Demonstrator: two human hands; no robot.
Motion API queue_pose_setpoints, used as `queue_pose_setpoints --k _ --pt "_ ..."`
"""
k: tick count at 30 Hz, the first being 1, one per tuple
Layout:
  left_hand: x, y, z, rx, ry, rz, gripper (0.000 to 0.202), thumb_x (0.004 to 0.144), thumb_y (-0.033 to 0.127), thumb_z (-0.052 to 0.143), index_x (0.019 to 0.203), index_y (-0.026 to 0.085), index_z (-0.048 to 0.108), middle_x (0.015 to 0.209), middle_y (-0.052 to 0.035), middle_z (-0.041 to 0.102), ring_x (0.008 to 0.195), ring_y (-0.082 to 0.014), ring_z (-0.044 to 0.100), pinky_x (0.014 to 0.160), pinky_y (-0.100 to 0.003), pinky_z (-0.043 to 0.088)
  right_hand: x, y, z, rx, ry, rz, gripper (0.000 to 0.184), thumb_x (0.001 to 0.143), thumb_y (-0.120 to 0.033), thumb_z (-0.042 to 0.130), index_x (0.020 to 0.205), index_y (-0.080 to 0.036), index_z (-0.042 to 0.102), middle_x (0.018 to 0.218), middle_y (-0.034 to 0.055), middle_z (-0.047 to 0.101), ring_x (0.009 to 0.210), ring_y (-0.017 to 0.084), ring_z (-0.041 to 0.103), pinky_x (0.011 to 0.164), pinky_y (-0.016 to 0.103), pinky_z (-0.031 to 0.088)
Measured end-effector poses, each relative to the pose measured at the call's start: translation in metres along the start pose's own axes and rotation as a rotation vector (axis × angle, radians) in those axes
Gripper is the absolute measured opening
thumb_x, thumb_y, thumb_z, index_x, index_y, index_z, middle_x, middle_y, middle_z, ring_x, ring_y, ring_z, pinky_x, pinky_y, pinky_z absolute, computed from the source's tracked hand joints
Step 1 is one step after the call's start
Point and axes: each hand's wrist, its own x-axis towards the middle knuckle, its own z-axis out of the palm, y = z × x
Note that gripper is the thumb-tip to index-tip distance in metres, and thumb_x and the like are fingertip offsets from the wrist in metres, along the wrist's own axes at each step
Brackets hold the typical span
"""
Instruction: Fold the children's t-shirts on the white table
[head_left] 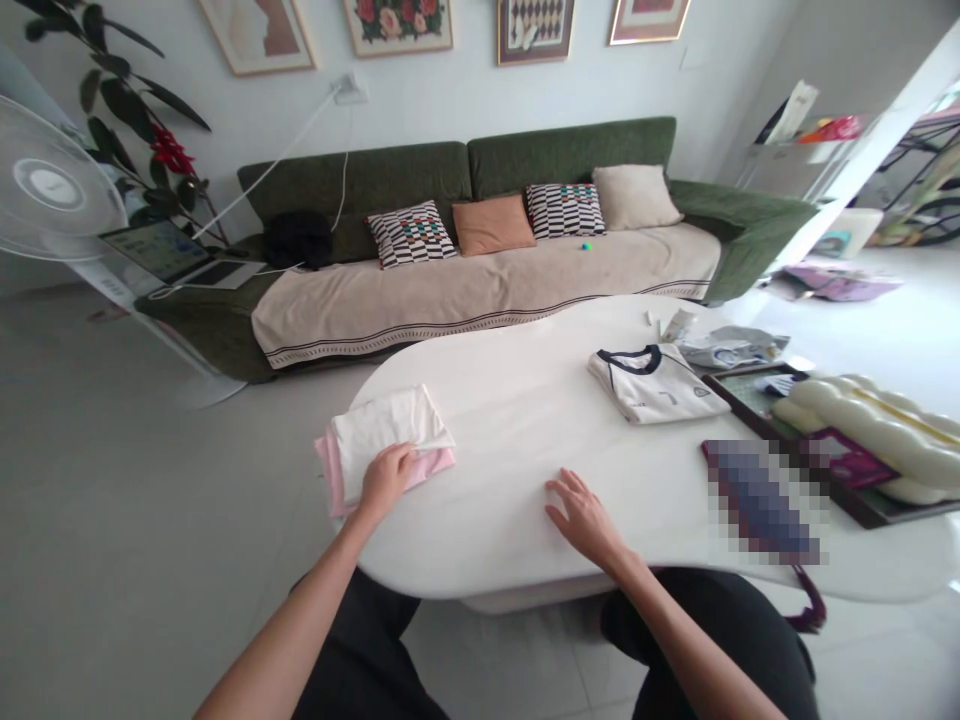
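Observation:
On the left end of the white table [510, 400] lies a folded white garment [379, 425], on top of a folded pink garment [431, 468]. My left hand [386, 478] is on the white garment, fingers closed at its near right edge; the thumb is partly hidden. My right hand [583, 515] holds nothing, its fingers apart and low over the tabletop near the front edge. Farther back to the right is a folded white T-shirt [660, 390] with a dark neckband, apart from both hands.
At the right stand a dark tray [870, 515] with a puffy cream object [862, 420], a pixelated flat item [761, 500] with a strap, and a crumpled plastic bag [731, 345]. Behind the table is a green sofa [360, 200]; a fan [56, 185] stands at left.

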Motion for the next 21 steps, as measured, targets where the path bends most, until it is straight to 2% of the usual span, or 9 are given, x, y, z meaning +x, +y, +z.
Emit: queue_pose_setpoints --k 2,4,7,10,12,15,17,19,21 --pt "-0.002 0.013 -0.009 -0.066 0.04 -0.038 0.034 0.086 0.029 0.035 0.105 0.014 0.06 0.103 -0.0088 0.065 0.095 -0.0181 0.059 0.084 -0.028 0.043 -0.009 -0.005 0.002 0.019 0.015 0.001 0.031 0.081 -0.022 0.045 0.11 -0.014 0.056 0.128 0.0181 0.044 0.124 0.026 0.034 0.089 0.04 0.041" --pt "-0.014 0.032 -0.019 -0.088 -0.002 0.062 0.035 0.087 0.03 0.034 0.105 0.017 0.06 0.104 -0.0076 0.065 0.095 -0.0176 0.059 0.088 -0.029 0.04 -0.016 -0.006 0.003 0.033 0.027 -0.006 0.031 0.081 -0.02 0.046 0.109 -0.014 0.056 0.126 0.0175 0.046 0.123 0.026 0.035 0.09 0.04 0.041" --pt "-0.045 0.06 -0.026 -0.109 -0.322 0.328 0.032 0.086 0.034 0.039 0.109 0.025 0.059 0.111 -0.0027 0.062 0.102 -0.0176 0.056 0.095 -0.032 0.034 -0.021 -0.006 0.003 0.061 0.046 -0.044 0.029 0.079 -0.018 0.047 0.106 -0.014 0.058 0.118 0.016 0.053 0.121 0.025 0.039 0.094 0.038 0.039" --pt "-0.059 0.067 -0.024 -0.128 -0.64 0.487 0.041 0.079 0.038 0.052 0.118 0.028 0.052 0.121 -0.0009 0.055 0.112 -0.0182 0.049 0.096 -0.03 0.035 -0.017 -0.009 0.0 0.105 0.061 -0.063 0.028 0.08 -0.017 0.045 0.105 -0.013 0.057 0.11 0.0137 0.058 0.113 0.022 0.047 0.096 0.037 0.037" --pt "-0.048 0.056 -0.019 -0.062 -0.568 0.442 0.041 0.079 0.034 0.052 0.119 0.023 0.053 0.124 -0.0041 0.052 0.116 -0.0185 0.045 0.098 -0.03 0.033 -0.009 -0.015 -0.004 0.143 0.054 -0.042 0.03 0.081 -0.017 0.044 0.107 -0.013 0.056 0.109 0.0125 0.059 0.107 0.021 0.052 0.093 0.034 0.039" --pt "-0.012 0.023 -0.013 0.161 -0.249 0.196 0.039 0.08 0.023 0.049 0.117 0.014 0.053 0.124 -0.0122 0.05 0.117 -0.0218 0.043 0.098 -0.035 0.032 0.009 -0.031 -0.01 0.17 -0.004 -0.047 0.032 0.081 -0.014 0.042 0.11 -0.013 0.055 0.111 0.0115 0.059 0.104 0.019 0.054 0.088 0.03 0.042" --pt "0.009 0.002 -0.01 0.275 -0.154 0.043 0.038 0.078 0.02 0.051 0.115 0.012 0.053 0.119 -0.0142 0.053 0.111 -0.023 0.047 0.092 -0.035 0.037 0.023 -0.045 -0.013 0.169 -0.05 -0.08 0.033 0.081 -0.013 0.042 0.112 -0.013 0.055 0.111 0.011 0.059 0.105 0.019 0.053 0.088 0.028 0.041" --pt "0.02 -0.01 -0.01 0.321 -0.123 0.031 0.03 0.077 0.018 0.053 0.106 0.015 0.058 0.108 -0.0111 0.058 0.101 -0.0217 0.052 0.085 -0.032 0.04 0.037 -0.057 -0.014 0.171 -0.075 -0.105 0.034 0.081 -0.014 0.042 0.112 -0.014 0.055 0.11 0.0101 0.06 0.104 0.019 0.054 0.088 0.027 0.04" --pt "0.018 -0.01 -0.014 0.331 -0.083 0.139 0.019 0.078 0.017 0.051 0.093 0.018 0.063 0.098 -0.0075 0.06 0.093 -0.0203 0.053 0.08 -0.031 0.04 0.049 -0.069 -0.012 0.178 -0.081 -0.121 0.034 0.081 -0.015 0.043 0.113 -0.015 0.054 0.109 0.0096 0.06 0.102 0.018 0.055 0.087 0.027 0.041"
